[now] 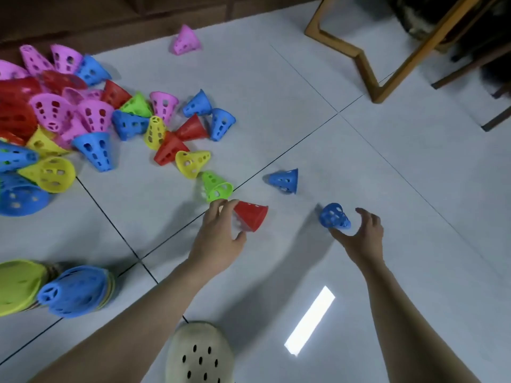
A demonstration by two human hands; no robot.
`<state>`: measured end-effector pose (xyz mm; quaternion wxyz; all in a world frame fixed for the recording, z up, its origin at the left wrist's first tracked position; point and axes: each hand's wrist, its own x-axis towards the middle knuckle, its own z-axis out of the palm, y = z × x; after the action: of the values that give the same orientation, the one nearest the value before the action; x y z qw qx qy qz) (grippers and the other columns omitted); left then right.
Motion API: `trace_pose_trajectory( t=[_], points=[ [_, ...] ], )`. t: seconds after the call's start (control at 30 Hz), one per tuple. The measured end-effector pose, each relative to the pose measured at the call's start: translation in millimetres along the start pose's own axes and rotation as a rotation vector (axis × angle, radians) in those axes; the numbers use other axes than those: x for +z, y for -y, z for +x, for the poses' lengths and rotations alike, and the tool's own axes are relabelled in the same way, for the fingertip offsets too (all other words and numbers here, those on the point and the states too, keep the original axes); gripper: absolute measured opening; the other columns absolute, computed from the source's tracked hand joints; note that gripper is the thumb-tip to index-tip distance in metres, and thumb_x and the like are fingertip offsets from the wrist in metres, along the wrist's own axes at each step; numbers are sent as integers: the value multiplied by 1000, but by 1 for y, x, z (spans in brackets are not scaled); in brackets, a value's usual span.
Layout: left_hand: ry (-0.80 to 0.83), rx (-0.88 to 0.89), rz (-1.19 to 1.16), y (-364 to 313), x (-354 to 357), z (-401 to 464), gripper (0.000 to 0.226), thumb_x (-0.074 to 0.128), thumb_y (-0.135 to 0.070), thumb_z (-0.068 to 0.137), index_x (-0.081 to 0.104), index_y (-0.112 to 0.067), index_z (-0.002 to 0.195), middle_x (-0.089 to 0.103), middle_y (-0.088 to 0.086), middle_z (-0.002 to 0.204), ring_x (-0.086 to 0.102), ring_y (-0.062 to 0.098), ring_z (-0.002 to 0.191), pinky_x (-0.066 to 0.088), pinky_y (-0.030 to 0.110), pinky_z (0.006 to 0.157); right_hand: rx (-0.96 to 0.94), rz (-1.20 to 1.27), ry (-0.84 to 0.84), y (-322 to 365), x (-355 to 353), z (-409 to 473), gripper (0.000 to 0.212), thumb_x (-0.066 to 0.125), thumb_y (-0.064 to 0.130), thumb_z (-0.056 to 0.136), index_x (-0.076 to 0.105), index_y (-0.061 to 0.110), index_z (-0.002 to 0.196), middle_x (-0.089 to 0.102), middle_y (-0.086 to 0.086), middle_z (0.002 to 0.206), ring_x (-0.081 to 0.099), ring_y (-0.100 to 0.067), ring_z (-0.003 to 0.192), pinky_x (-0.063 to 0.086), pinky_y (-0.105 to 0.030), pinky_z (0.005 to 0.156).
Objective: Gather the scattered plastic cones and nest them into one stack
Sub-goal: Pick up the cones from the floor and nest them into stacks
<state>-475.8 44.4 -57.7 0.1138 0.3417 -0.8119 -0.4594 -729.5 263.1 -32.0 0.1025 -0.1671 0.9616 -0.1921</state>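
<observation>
While the left hand (221, 230) pinches a red perforated plastic cone (252, 215) lying on the pale floor tiles (387, 189), the right hand (359, 230) cups, fingers spread, around a blue perforated plastic cone (334, 216), not yet gripping; next, I'd say, both need lifting and nesting.

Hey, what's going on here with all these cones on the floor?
A person is gathering perforated plastic cones off a tiled floor. Their left hand grips a red cone lying on its side, while the right hand curls around a small blue cone without clearly holding it yet. A big mixed-colour pile waits at upper left, and a nested stack lies at lower left.
</observation>
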Motion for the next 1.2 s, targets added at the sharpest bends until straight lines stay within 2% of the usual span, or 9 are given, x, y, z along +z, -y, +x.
trace_pose_trajectory(
  t=[0.2,0.33,0.43,0.57,0.7,0.83,0.93,1.03,1.2],
  points=[
    [222,207,389,3,18,47,94,77,-46,61,43,-24,146,41,4,148,40,28,134,32,39,111,-18,-55,178,-12,-2,31,97,86,30,74,32,16,154,38,-8,156,35,-30,142,31,-45,117],
    [191,163,441,14,23,32,81,59,-62,57,53,-36,134,57,-11,125,50,21,120,32,36,102,-44,-20,246,-2,5,36,85,87,20,73,43,15,146,59,-7,134,53,-31,126,46,-38,99],
    [73,193,438,34,30,8,50,60,-54,61,67,-34,107,62,-10,108,58,23,103,33,36,93,-24,38,284,6,18,25,62,82,17,76,55,19,132,65,1,106,65,-24,98,48,-28,71],
    [28,190,457,41,35,-7,49,63,-52,61,70,-27,103,63,-5,106,59,24,99,31,36,88,14,182,295,22,40,0,38,81,23,79,62,21,113,67,0,101,64,-21,89,52,-32,75],
    [118,160,463,30,42,-5,53,75,-52,61,66,-27,106,60,-3,102,57,26,98,36,40,84,-20,283,367,48,61,-34,28,80,30,80,62,24,100,65,2,86,56,-13,69,45,-22,62],
    [130,152,474,30,39,-1,43,81,-44,69,68,-21,103,61,1,101,59,30,97,39,43,83,-75,297,483,57,66,-57,26,78,33,82,63,29,103,68,1,91,61,-19,74,52,-30,68],
    [174,54,349,32,18,-2,38,78,-43,78,64,-19,104,68,2,101,63,29,98,44,40,84,-84,319,467,58,59,-63,20,75,35,85,62,30,100,66,9,85,57,-8,67,50,-24,65],
    [202,-81,97,27,-15,-14,26,73,-45,84,60,-24,93,68,-6,84,66,18,79,52,38,73,-110,383,433,71,52,-70,15,71,36,90,60,27,91,57,17,68,48,-1,59,42,-16,58],
    [-21,-240,-330,-8,-80,-62,16,74,-38,87,69,-31,100,69,-1,79,56,8,66,48,28,65,-177,527,439,127,47,-92,19,59,42,98,59,26,88,57,7,71,56,-9,65,46,-17,65]
  ],
)
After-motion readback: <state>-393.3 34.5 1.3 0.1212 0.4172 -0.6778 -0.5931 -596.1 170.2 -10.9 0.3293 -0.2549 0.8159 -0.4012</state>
